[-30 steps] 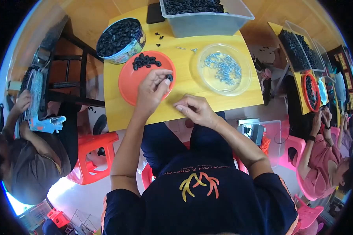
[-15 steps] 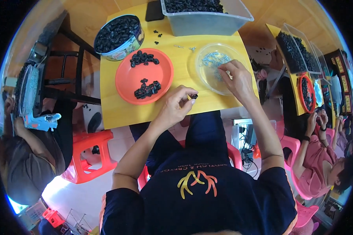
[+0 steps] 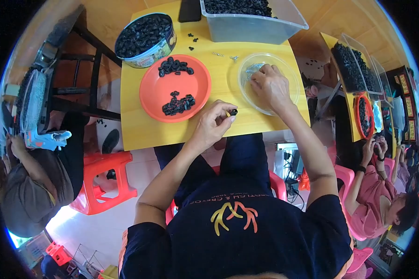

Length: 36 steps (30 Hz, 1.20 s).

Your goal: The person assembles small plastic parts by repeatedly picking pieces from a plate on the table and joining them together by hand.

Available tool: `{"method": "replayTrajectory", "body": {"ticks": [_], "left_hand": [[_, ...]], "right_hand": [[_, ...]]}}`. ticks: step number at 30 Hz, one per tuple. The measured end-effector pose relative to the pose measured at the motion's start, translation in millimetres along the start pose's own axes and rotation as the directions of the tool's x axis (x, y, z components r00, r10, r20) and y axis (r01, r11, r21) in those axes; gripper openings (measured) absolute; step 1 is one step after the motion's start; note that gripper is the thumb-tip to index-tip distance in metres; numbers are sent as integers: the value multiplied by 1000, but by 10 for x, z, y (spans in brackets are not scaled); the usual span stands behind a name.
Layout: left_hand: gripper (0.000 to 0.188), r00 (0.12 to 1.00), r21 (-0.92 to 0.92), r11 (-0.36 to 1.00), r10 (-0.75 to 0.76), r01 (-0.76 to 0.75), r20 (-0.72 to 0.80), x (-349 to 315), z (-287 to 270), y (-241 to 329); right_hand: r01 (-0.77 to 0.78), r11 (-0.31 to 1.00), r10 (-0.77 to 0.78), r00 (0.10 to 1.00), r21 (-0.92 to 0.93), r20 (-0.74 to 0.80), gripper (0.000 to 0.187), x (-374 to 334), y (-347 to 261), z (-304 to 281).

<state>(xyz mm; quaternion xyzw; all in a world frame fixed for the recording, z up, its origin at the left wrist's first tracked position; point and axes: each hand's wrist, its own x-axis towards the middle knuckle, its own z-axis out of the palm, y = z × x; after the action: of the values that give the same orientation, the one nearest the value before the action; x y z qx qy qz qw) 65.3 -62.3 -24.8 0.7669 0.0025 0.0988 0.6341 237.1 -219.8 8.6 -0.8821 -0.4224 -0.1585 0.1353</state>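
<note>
My left hand (image 3: 212, 122) is closed in a pinch at the table's near edge, with a small black plastic piece (image 3: 233, 112) between thumb and forefinger. Over the clear round tub (image 3: 243, 98), my right hand (image 3: 273, 88) reaches down with bent, closed fingers. Their tips are hidden, and so is anything they pinch. Small silvery metal parts (image 3: 253, 69) show in the tub beyond the fingers. To the left of my left hand stands a red-orange plate (image 3: 172, 87). It carries two groups of black pieces: rounded ones (image 3: 176, 66) at its far side and a heap (image 3: 179, 104) nearer me.
A round bucket (image 3: 144, 39) full of black pieces stands at the far left of the yellow table (image 3: 163, 135). Behind sit a dark phone (image 3: 190, 11) and a clear bin (image 3: 253, 29) of black parts. Other people sit left and right, beside a red stool (image 3: 108, 183).
My right hand has gone lower into the clear tub, its fingers now covering more of the silvery parts. The left hand keeps its pinch on the black piece. The view has shifted slightly.
</note>
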Motion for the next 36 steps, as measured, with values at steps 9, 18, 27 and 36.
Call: {"method": "replayTrajectory", "body": {"ticks": [9,18,27,36], "left_hand": [[16,998,-227,971,-66,68,20,124,48,56],[16,1000,-284,959,-6,2,-15,183,50,206],[13,1000,-142,990,21,-22,-4,79,-24,310],[15,997,-100,992,73,-75,-19,-139,-86,265]], "right_hand": [[-408,535,288,911,740,294,11,-107,37,-231],[-456,139,28,889,879,457,12,-237,-279,-606],[-496,265,-25,854,827,520,8,-248,-377,-636],[-573,384,-71,763,724,642,7,-238,-542,-736]]}}
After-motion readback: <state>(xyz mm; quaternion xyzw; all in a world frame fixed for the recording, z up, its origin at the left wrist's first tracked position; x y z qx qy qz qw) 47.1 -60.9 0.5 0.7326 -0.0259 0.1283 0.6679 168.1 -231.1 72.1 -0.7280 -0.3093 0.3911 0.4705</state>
